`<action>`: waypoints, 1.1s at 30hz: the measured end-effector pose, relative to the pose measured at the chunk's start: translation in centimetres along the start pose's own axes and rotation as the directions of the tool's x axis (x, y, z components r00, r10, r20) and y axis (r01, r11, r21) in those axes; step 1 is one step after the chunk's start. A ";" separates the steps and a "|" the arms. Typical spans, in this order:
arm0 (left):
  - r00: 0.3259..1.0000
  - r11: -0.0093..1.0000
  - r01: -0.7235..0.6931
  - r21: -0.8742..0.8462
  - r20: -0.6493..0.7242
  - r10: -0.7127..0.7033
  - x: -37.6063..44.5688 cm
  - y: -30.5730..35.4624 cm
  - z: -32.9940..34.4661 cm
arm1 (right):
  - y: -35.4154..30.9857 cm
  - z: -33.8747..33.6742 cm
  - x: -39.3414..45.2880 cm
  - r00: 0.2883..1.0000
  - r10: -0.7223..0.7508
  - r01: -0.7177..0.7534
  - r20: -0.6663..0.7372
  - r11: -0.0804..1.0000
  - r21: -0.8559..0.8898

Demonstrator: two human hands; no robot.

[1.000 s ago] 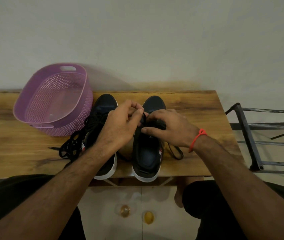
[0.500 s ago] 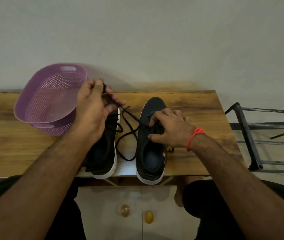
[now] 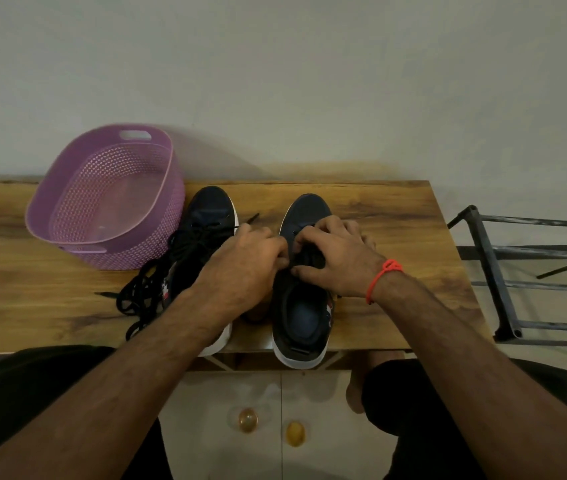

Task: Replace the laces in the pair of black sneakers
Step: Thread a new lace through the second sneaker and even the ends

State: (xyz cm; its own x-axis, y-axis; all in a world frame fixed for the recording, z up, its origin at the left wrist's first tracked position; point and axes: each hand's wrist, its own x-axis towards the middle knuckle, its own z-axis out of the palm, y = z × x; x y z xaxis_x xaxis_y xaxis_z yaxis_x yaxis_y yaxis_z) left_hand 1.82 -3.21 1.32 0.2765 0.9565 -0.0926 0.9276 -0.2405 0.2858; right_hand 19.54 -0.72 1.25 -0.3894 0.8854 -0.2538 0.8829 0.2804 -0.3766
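Two black sneakers with white soles stand side by side on the wooden table [image 3: 396,216], toes toward the wall. The left sneaker [image 3: 211,209] has loose black laces [image 3: 143,289] spilling off its left side. The right sneaker [image 3: 304,313] lies under both hands. My left hand [image 3: 251,258] comes in from the left, its fingers curled at the shoe's lace area. My right hand [image 3: 337,254], with a red thread on the wrist, rests curled over the tongue. What the fingertips pinch is hidden. A lace tip [image 3: 252,218] pokes out beyond my left hand.
A purple perforated basket [image 3: 157,244] stands tilted at the table's back left, touching the left sneaker. A dark metal rack [image 3: 489,271] stands just off the table's right end. The wall runs along the table's far edge. My knees sit below the front edge.
My left hand, raised near the basket pulling a lace half a second ago, has come back down to the right sneaker beside my right hand. The pulled lace loop between the shoes is gone.
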 end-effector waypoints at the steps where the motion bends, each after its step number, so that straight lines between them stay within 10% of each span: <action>1: 0.999 0.999 0.027 -0.046 -0.030 -0.029 0.0 -0.1 0.0 | 0.0 -0.1 0.0 1.000 0.004 -0.004 0.009 1.000 -0.017; 5: 0.852 0.791 0.110 -0.602 -0.353 -0.387 0.8 -1.1 -1.8 | 0.3 -0.4 0.0 0.999 0.028 -0.026 0.035 0.999 -0.044; 7: 0.717 0.344 -0.066 -0.937 -0.284 -0.636 1.4 -2.2 -3.7 | 0.4 -0.5 0.0 0.999 0.030 -0.029 0.043 0.999 -0.028; 10: 0.797 -0.162 -0.183 -0.970 -0.050 -0.602 1.0 -2.6 -4.9 | 0.5 -0.6 0.0 0.999 0.033 -0.033 0.038 0.999 -0.001; 12: 0.875 -0.073 -0.046 -0.996 -0.005 -0.484 0.5 -1.7 -4.1 | 0.4 -0.6 0.0 0.999 0.031 -0.031 0.037 1.000 0.002; 15: 0.986 0.842 0.052 -0.537 -0.109 -0.130 -0.1 -0.4 -1.2 | 0.4 -0.5 0.0 0.999 0.032 -0.031 0.035 0.999 -0.012; 17: 1.000 0.995 0.008 -0.099 0.026 -0.005 -0.4 0.0 0.3 | 0.5 -0.6 0.0 0.999 0.030 -0.029 0.033 0.999 -0.023; 25: 0.993 0.952 0.116 -0.285 0.051 -0.106 0.0 -0.4 -1.1 | 0.6 -0.7 0.1 0.998 0.035 -0.035 0.052 0.999 -0.007; 30: 0.853 0.324 0.125 -0.938 -0.065 -0.517 0.6 0.6 -2.3 | 0.5 -0.9 0.2 0.998 0.047 -0.049 0.043 0.998 0.044; 33: 0.914 0.357 0.170 -0.919 0.012 -0.405 0.1 1.5 -1.3 | 0.4 -0.8 0.2 0.998 0.043 -0.044 0.053 0.998 0.033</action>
State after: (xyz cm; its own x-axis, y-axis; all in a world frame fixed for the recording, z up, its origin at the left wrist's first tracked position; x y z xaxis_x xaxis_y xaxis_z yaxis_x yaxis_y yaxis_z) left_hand 2.90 -3.24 2.95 -0.1197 0.9699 -0.2118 0.1471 0.2283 0.9624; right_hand 20.08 -0.16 1.78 -0.3647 0.8758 -0.3161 0.8901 0.2282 -0.3946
